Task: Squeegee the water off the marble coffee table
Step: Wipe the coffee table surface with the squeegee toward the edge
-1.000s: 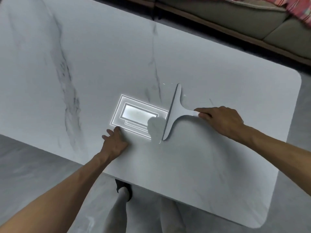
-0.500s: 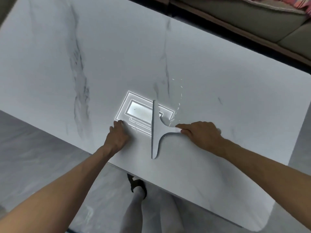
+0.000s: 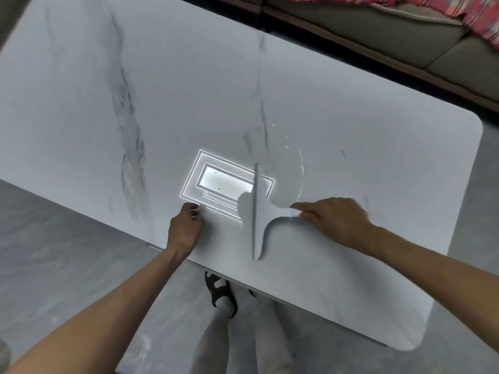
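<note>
Marble, pale and grey-veined, fills most of what we see. On this marble coffee table [image 3: 351,103] the squeegee [image 3: 258,211] sits blade-down, a little in from the near edge, with its long blade pointing almost straight away from us. Our right hand [image 3: 332,220] pinches the stub handle, forefinger laid along it.

A second ago the blade stood tilted and farther right. Since then we have swung it square and drawn it leftward, so it now cuts across the right part of the ceiling light's reflection [image 3: 224,182]. Behind it a curved trail of droplets [image 3: 300,168] glints where the blade has passed. We judge the stroke is shifting water but leaving beads, so that patch will likely want a second pass.

Our left hand [image 3: 185,228] rests near the front edge with its fingers bent, tips on the stone, holding nothing. It lies just beside the blade's path and should lift or slide away before the stroke reaches it.

The blade's near tip is close to the front edge, so water could be tipped off there onto the floor [image 3: 54,238], near our foot [image 3: 218,288]. Broad marble lies open to the left and ahead, with the sofa [image 3: 378,31] beyond the far edge.
</note>
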The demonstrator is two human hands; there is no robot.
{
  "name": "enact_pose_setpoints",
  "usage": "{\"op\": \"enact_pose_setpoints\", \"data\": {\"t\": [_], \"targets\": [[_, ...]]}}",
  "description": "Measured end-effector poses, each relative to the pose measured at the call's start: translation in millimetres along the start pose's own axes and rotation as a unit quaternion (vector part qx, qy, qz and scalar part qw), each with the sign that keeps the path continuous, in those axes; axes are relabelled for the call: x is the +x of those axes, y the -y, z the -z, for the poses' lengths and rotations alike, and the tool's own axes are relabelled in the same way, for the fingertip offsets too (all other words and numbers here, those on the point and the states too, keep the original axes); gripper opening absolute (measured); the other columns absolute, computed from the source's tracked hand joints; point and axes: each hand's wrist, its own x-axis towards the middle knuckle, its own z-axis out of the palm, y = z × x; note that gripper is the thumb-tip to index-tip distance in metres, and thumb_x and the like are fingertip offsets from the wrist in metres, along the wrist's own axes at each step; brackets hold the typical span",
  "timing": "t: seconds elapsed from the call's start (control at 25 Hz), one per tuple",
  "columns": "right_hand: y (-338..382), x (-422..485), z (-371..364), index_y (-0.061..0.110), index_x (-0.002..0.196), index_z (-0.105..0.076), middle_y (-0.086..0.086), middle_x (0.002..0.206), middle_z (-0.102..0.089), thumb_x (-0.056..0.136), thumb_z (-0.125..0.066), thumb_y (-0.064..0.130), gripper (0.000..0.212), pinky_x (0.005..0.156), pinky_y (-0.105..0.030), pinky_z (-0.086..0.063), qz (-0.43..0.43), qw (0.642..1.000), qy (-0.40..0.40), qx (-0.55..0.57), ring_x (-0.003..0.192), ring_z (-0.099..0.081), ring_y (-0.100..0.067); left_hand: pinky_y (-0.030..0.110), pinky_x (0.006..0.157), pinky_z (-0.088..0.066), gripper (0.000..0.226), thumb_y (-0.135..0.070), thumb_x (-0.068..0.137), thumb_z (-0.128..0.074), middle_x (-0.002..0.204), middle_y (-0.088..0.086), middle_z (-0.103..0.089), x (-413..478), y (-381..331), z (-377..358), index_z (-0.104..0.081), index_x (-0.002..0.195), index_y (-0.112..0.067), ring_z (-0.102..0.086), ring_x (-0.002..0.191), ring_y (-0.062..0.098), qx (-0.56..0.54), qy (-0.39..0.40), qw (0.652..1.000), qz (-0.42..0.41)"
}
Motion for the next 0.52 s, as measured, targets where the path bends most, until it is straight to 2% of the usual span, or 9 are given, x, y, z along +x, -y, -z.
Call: {"op": "enact_pose_setpoints", "data": {"t": [0.12, 0.16, 0.24, 0.28, 0.4, 0.52], "targets": [[90, 47, -28, 0.053, 0.131, -0.047, 0.000, 0.111, -0.069, 0.099, -0.034, 0.050, 0.034, 0.070, -0.032, -0.035, 0.134, 0.989, 0.063, -0.009, 0.099, -0.064, -0.025, 0.035, 0.082, -0.051, 0.044, -0.015, 0.091, -0.048, 0.132, 0.009, -0.057, 6, 21, 23, -0.045, 0.135, -0.015, -0.057, 0.104, 0.028, -0.024, -0.046, 0.996, 0.072], [115, 62, -37, 0.050, 0.132, -0.048, -0.002, 0.111, -0.069, 0.100, -0.036, 0.047, 0.035, 0.070, -0.032, -0.034, 0.165, 0.983, 0.074, -0.019, 0.099, -0.064, -0.025, 0.032, 0.072, -0.051, 0.046, -0.016, 0.092, -0.047, 0.134, 0.009, -0.056, 8, 27, 29, -0.042, 0.138, -0.015, -0.056, 0.101, 0.027, -0.021, -0.052, 0.994, 0.089], [149, 83, -48, 0.047, 0.133, -0.049, -0.003, 0.113, -0.069, 0.100, -0.039, 0.043, 0.035, 0.072, -0.032, -0.035, 0.189, 0.978, 0.079, -0.031, 0.100, -0.064, -0.025, 0.023, 0.053, -0.040, 0.050, -0.018, 0.092, -0.046, 0.137, 0.012, -0.053, 11, 36, 37, -0.038, 0.141, -0.015, -0.052, 0.092, 0.025, 0.008, -0.054, 0.993, 0.103], [154, 90, -49, 0.046, 0.132, -0.051, -0.003, 0.111, -0.069, 0.101, -0.039, 0.042, 0.034, 0.071, -0.032, -0.036, 0.184, 0.980, 0.071, -0.030, 0.100, -0.064, -0.025, 0.021, 0.053, -0.038, 0.052, -0.017, 0.092, -0.046, 0.137, 0.013, -0.052, 11, 39, 39, -0.036, 0.142, -0.015, -0.051, 0.092, 0.025, 0.027, -0.050, 0.993, 0.100], [130, 99, -37, 0.047, 0.127, -0.053, -0.002, 0.107, -0.069, 0.100, -0.038, 0.044, 0.032, 0.071, -0.033, -0.043, 0.131, 0.991, 0.016, -0.011, 0.096, -0.065, -0.026, 0.032, 0.078, -0.046, 0.053, -0.015, 0.090, -0.048, 0.133, 0.015, -0.055, 14, 38, 37, -0.038, 0.141, -0.014, -0.055, 0.109, 0.033, 0.066, -0.017, 0.994, 0.081], [67, 82, -18, 0.053, 0.125, -0.051, 0.001, 0.112, -0.069, 0.099, -0.034, 0.048, 0.032, 0.078, -0.035, -0.044, -0.002, 0.999, -0.009, 0.045, 0.102, -0.063, -0.027, 0.031, 0.081, -0.043, 0.049, -0.016, 0.090, -0.051, 0.129, 0.013, -0.058, 11, 25, 22, -0.043, 0.138, -0.015, -0.057, 0.110, 0.032, 0.084, 0.034, 0.995, 0.049]]}}
